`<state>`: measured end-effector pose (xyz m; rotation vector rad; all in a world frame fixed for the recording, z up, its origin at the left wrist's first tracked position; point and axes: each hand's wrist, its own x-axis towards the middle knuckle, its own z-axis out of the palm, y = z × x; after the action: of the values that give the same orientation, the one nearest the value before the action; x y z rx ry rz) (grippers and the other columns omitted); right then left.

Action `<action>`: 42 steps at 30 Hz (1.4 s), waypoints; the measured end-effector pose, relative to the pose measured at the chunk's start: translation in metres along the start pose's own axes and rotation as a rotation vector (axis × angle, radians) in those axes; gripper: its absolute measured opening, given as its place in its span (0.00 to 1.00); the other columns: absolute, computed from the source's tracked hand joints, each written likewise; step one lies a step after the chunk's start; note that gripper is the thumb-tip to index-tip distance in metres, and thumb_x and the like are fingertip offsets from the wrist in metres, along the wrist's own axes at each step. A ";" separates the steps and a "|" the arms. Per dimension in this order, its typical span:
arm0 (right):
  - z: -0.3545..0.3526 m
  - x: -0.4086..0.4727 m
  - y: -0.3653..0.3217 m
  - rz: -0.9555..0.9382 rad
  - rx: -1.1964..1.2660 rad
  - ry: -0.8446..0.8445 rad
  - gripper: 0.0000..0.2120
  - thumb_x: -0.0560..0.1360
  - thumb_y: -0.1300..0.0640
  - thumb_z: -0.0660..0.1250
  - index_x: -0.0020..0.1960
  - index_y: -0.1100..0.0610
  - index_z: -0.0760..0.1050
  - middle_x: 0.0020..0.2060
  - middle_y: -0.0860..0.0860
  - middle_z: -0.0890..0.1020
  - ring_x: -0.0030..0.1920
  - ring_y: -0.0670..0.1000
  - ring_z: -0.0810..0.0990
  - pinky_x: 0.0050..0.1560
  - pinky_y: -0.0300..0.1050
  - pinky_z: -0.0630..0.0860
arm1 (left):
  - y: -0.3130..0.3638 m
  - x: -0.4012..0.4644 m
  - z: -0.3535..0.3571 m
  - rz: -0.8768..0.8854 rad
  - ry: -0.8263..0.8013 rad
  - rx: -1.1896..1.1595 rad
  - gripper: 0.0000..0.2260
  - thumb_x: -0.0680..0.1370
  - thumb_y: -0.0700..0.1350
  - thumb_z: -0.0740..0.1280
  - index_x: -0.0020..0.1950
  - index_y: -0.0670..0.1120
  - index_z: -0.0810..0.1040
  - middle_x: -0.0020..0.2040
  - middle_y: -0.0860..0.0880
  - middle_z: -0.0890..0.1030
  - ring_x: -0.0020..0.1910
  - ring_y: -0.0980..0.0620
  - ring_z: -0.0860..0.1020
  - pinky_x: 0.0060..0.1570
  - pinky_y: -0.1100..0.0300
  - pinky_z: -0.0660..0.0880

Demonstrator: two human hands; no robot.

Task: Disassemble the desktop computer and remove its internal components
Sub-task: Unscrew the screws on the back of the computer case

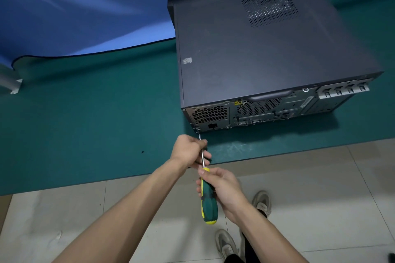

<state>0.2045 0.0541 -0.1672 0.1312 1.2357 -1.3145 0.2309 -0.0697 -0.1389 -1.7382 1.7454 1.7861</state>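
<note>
Head view: the desktop computer [267, 49] lies on its side on the green tabletop [85, 124], rear panel turned toward the person, side cover still in place. The screwdriver [206, 186] runs from the person up to the lower left corner of the rear panel, its tip meeting a screw [197, 129] there — apparently one that fastens the cover or the power supply. The right hand [222, 188] wraps its fingers around the green-and-yellow handle, placed to supply the turning force; the left hand [190, 151] pinches the bare metal shaft near the tip, evidently to steady it and keep the tip seated in the screw head. Laying the case flat with the rear facing out brings the rear screws within reach from the tabletop's edge. Disassembly appears to be at an early stage, since no internal component is exposed. Across the rear panel sit the power-supply grille [209, 114], the fan vent [259, 105] and a metal slot bracket [344, 89] at the right end; a ventilation grid [270, 7] marks the upper side. A blue backdrop [85, 6] hangs behind the tabletop, and the person's shoes [261, 202] stand on the tiled floor [53, 220] below. Nothing lies between the hands and the panel — the screwdriver's path is unobstructed.
</note>
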 end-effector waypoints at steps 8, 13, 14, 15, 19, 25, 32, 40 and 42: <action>-0.001 0.003 -0.007 0.136 0.007 -0.108 0.08 0.79 0.58 0.62 0.49 0.63 0.75 0.35 0.57 0.83 0.34 0.53 0.82 0.37 0.44 0.77 | -0.001 0.002 0.005 0.019 0.045 0.078 0.09 0.81 0.39 0.60 0.46 0.34 0.75 0.30 0.42 0.81 0.24 0.47 0.78 0.24 0.59 0.76; -0.001 0.005 -0.003 0.026 -0.107 0.020 0.03 0.74 0.64 0.70 0.44 0.62 0.76 0.33 0.55 0.80 0.30 0.49 0.79 0.36 0.43 0.78 | -0.004 -0.001 0.004 0.041 0.041 0.054 0.09 0.79 0.41 0.63 0.41 0.38 0.75 0.31 0.42 0.80 0.25 0.47 0.77 0.28 0.58 0.77; 0.001 0.006 -0.002 0.011 -0.082 0.074 0.06 0.72 0.64 0.72 0.43 0.62 0.74 0.31 0.54 0.79 0.29 0.49 0.77 0.33 0.42 0.78 | -0.004 -0.002 0.002 0.054 0.061 0.084 0.09 0.78 0.41 0.66 0.40 0.37 0.76 0.31 0.43 0.80 0.25 0.47 0.77 0.28 0.58 0.78; 0.001 0.006 0.000 0.007 -0.052 0.104 0.08 0.71 0.64 0.73 0.43 0.61 0.73 0.29 0.52 0.78 0.28 0.48 0.76 0.31 0.42 0.77 | -0.004 -0.002 0.001 0.049 0.065 0.075 0.08 0.76 0.40 0.68 0.41 0.36 0.77 0.31 0.42 0.80 0.25 0.48 0.77 0.26 0.58 0.78; -0.001 0.002 -0.006 0.132 0.011 -0.015 0.12 0.74 0.54 0.70 0.49 0.62 0.74 0.30 0.55 0.81 0.30 0.51 0.80 0.34 0.44 0.78 | -0.002 -0.001 -0.001 0.009 0.018 -0.017 0.05 0.78 0.36 0.66 0.44 0.35 0.75 0.32 0.41 0.80 0.23 0.50 0.77 0.24 0.60 0.77; -0.006 0.002 -0.003 0.112 -0.088 -0.109 0.08 0.78 0.58 0.65 0.48 0.63 0.76 0.36 0.57 0.83 0.36 0.54 0.82 0.42 0.42 0.79 | -0.001 -0.003 -0.003 -0.029 -0.038 -0.134 0.04 0.78 0.34 0.61 0.47 0.35 0.75 0.33 0.40 0.79 0.25 0.48 0.78 0.28 0.58 0.79; 0.001 0.005 0.003 0.139 -0.059 -0.070 0.11 0.76 0.52 0.67 0.44 0.59 0.72 0.31 0.55 0.79 0.30 0.52 0.77 0.35 0.44 0.74 | -0.002 -0.001 0.004 -0.032 0.022 -0.143 0.05 0.79 0.34 0.63 0.43 0.34 0.74 0.30 0.40 0.78 0.23 0.49 0.77 0.25 0.58 0.77; -0.002 0.007 0.010 0.026 -0.139 -0.038 0.07 0.74 0.57 0.70 0.42 0.60 0.74 0.29 0.53 0.80 0.27 0.50 0.77 0.32 0.42 0.75 | -0.003 -0.002 0.003 0.004 0.039 -0.114 0.03 0.79 0.37 0.63 0.48 0.38 0.73 0.31 0.44 0.80 0.25 0.50 0.79 0.27 0.58 0.77; 0.001 0.007 0.013 0.057 -0.056 -0.035 0.08 0.73 0.56 0.70 0.42 0.58 0.73 0.27 0.53 0.77 0.26 0.50 0.74 0.30 0.42 0.74 | -0.003 -0.002 0.006 0.004 0.067 -0.140 0.03 0.79 0.36 0.63 0.48 0.36 0.72 0.31 0.42 0.80 0.22 0.50 0.78 0.23 0.59 0.76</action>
<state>0.2137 0.0538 -0.1788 0.1022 1.2289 -1.2278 0.2302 -0.0630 -0.1410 -1.8691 1.6861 1.9158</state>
